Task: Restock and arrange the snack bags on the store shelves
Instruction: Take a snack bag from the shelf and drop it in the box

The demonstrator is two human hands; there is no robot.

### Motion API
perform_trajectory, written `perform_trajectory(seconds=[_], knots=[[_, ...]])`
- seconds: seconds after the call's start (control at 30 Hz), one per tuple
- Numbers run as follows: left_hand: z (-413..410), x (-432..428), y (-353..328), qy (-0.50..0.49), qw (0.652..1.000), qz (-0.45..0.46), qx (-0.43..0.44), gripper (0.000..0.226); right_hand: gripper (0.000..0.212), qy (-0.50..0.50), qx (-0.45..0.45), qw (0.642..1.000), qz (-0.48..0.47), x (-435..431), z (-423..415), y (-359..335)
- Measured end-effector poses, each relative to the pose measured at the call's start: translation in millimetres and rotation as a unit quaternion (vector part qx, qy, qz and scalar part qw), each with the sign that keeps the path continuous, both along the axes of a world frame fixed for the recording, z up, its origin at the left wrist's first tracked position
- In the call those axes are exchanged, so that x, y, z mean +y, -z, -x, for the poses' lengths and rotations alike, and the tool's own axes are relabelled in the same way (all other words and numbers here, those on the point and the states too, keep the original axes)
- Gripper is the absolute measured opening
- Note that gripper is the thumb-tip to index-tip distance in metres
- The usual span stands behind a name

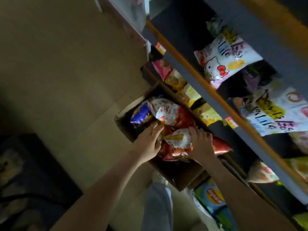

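White bag (178, 139) — under right hand (200, 144)

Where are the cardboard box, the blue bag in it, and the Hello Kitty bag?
cardboard box (181, 176): head view, bare inner wall near the person.
blue bag (140, 114): head view, middle of its front.
Hello Kitty bag (225, 59): head view, centre of its white front.

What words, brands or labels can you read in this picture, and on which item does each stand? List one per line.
"Lay's": logo on the blue and green chip bag at the shelf foot.
White Hello Kitty bags on the shelf: lettering blurred, unreadable.
Shelf-edge price tags: too blurred.
Bags in the cardboard box: print too small to read.
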State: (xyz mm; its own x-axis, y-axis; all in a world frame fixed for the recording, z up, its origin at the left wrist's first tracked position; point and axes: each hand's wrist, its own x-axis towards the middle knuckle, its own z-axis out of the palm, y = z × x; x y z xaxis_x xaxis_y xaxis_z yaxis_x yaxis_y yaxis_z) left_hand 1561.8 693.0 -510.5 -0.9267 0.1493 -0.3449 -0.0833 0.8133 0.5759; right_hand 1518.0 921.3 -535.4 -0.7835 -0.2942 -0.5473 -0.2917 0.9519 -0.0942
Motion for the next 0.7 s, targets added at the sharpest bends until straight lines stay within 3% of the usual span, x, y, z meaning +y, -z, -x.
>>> perform_trajectory(seconds=[0.1,0.3,0.5,0.6,0.7], knots=[[-3.6,4.6,1.0,0.0,1.0,-0.01,-0.025,0.062,0.105,0.013,0.013,0.999,0.037,0.9,-1.4,-6.1],[5.9,25.3,-52.5,-0.007,0.997,-0.058,-0.042,0.069,0.088,0.149,0.059,0.971,0.175,16.0,-15.3,-92.0],[19.3,79.0,-150.6,-0.022,0.984,-0.172,-0.038,0.089,0.079,0.417,0.021,0.856,0.304,69.5,-41.8,-222.2],[12.1,119.3,-208.8,-0.001,0.959,-0.265,-0.099,0.098,0.069,0.453,0.06,0.811,0.367,114.4,-68.6,-280.1],[-9.9,168.8,-260.1,0.03,0.952,-0.281,-0.12,0.104,0.076,0.459,0.09,0.781,0.415,163.1,-108.9,-331.8]])
